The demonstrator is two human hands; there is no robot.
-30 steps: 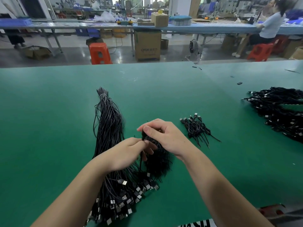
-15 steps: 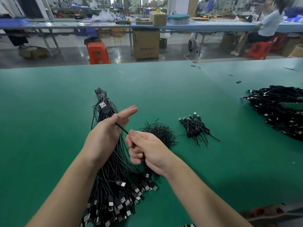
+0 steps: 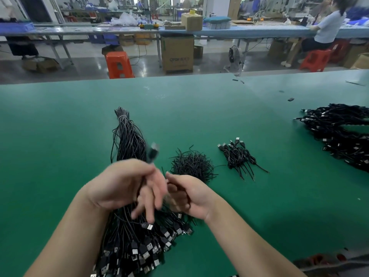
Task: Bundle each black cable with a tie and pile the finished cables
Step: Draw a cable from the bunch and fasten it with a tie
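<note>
A long bunch of loose black USB cables lies on the green table, plugs toward me. My left hand holds one black cable above the bunch; its USB plug sticks up past my fingers, blurred by motion. My right hand is close beside it with fingers curled round the same cable's wire. A heap of black ties sits just beyond my right hand. A small pile of bundled cables lies to its right.
A large heap of black cables covers the table's right edge. Small black scraps lie at the far right. Beyond the table are an orange stool, cardboard boxes and a seated person at another bench.
My left hand has swung down and right toward my right hand, its fingers now spread and blurred. The cable's plug has moved right with it. My right hand stays near the ties.
</note>
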